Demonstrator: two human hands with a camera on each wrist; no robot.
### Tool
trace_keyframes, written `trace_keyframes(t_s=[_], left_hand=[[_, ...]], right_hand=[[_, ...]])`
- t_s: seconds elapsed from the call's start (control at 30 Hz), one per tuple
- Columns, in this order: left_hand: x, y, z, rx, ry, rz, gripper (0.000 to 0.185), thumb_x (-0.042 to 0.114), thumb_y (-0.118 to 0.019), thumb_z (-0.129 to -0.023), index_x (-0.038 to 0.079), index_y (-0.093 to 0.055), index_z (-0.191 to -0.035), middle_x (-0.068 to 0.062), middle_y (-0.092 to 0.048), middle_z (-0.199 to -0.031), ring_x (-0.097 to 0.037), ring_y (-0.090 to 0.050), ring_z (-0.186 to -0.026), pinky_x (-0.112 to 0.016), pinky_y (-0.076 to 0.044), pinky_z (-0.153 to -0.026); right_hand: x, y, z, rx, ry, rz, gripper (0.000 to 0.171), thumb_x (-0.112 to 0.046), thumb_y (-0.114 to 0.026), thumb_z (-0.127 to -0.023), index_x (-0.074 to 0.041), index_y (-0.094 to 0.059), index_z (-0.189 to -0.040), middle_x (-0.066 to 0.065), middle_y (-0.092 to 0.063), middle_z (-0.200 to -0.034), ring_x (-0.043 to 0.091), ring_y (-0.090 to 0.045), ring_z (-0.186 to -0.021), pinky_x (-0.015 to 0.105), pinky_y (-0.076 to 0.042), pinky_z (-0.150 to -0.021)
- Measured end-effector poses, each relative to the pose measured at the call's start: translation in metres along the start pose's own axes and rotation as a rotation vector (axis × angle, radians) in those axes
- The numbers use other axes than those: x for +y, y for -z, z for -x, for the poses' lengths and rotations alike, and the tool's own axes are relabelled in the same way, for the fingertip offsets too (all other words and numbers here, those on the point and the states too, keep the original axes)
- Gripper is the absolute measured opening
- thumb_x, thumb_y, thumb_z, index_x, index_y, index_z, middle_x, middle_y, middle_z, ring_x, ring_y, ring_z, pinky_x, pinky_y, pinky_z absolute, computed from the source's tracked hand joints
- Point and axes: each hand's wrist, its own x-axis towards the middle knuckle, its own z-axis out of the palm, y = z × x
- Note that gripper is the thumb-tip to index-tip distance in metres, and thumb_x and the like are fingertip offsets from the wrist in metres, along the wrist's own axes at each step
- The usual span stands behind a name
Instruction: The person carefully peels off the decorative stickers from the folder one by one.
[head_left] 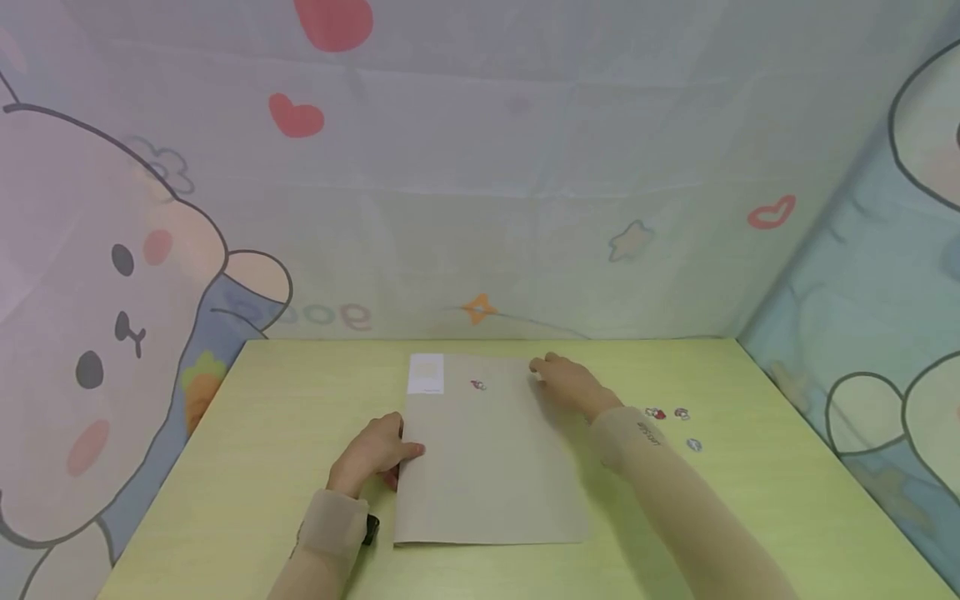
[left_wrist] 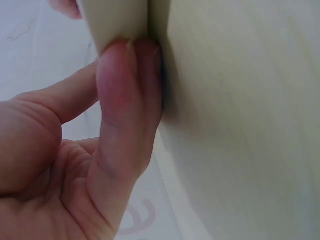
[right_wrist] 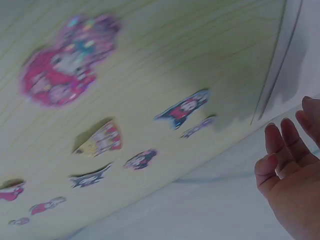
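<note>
A large beige booklet [head_left: 487, 475], which could also be a folder, lies in the middle of the table. It has a white label [head_left: 425, 373] at its upper left and a small sticker [head_left: 478, 384] near the top. My left hand [head_left: 372, 454] grips the booklet's left edge, thumb on top and fingers beneath; the left wrist view shows those fingers [left_wrist: 120, 95] against the edge. At the upper right corner is my right hand [head_left: 573, 387], its loosely bent fingers seen holding nothing in the right wrist view. Whether it touches the booklet I cannot tell.
Small stickers [head_left: 656, 413] lie on the table to the right of the booklet, partly hidden by my right forearm. The right wrist view shows several more, including a larger pink sticker [right_wrist: 60, 75]. A printed cloth backdrop [head_left: 480, 233] rises behind the table [head_left: 285, 433].
</note>
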Motion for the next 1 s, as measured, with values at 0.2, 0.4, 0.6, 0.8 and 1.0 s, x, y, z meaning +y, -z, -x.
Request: trace_keyframes(t_s=[0.2, 0.4, 0.6, 0.8, 1.0], left_hand=[[0.000, 0.000, 0.000, -0.003, 0.009, 0.010, 0.024, 0.017, -0.068, -0.093, -0.001, -0.052, -0.094, -0.014, -0.059, -0.073, -0.022, -0.064, -0.048, -0.032, -0.052, -0.054], [0.000, 0.000, 0.001, -0.010, 0.014, 0.020, 0.024, 0.016, -0.068, -0.093, -0.002, -0.053, -0.095, -0.014, -0.059, -0.074, -0.022, -0.064, -0.048, -0.032, -0.052, -0.056], [0.003, 0.000, 0.000, -0.001, 0.029, 0.002, 0.024, 0.017, -0.069, -0.093, -0.001, -0.052, -0.094, -0.014, -0.059, -0.075, -0.023, -0.064, -0.048, -0.032, -0.051, -0.055], [0.002, 0.000, 0.000, -0.003, 0.040, -0.003, 0.025, 0.017, -0.069, -0.093, -0.002, -0.053, -0.096, -0.014, -0.059, -0.075, -0.023, -0.064, -0.048, -0.032, -0.051, -0.054], [0.001, 0.000, -0.001, -0.005, 0.026, -0.002, 0.026, 0.017, -0.069, -0.093, -0.002, -0.052, -0.097, -0.013, -0.059, -0.076, -0.022, -0.064, -0.048, -0.032, -0.052, -0.054]], right_hand=[[-0.034, -0.008, -0.023, 0.013, 0.026, -0.018, 0.034, -0.007, -0.056, -0.098, -0.006, -0.057, -0.132, 0.014, -0.058, -0.112, 0.031, -0.057, -0.103, 0.051, -0.046, -0.089], [-0.062, -0.020, -0.036, 0.008, 0.065, -0.105, 0.033, -0.008, -0.056, -0.097, -0.006, -0.059, -0.129, 0.013, -0.059, -0.111, 0.028, -0.058, -0.102, 0.044, -0.048, -0.088], [-0.072, -0.028, -0.037, 0.024, 0.039, -0.210, 0.029, -0.006, -0.057, -0.094, -0.004, -0.063, -0.123, 0.013, -0.059, -0.109, 0.027, -0.057, -0.100, 0.043, -0.047, -0.090], [-0.074, -0.033, -0.042, 0.053, 0.030, -0.225, 0.024, -0.001, -0.056, -0.092, -0.005, -0.066, -0.114, 0.012, -0.059, -0.103, 0.025, -0.056, -0.096, 0.041, -0.047, -0.087], [-0.077, -0.033, -0.044, 0.065, 0.015, -0.238, 0.022, 0.003, -0.054, -0.091, -0.004, -0.066, -0.108, 0.013, -0.059, -0.103, 0.027, -0.056, -0.099, 0.042, -0.046, -0.091]])
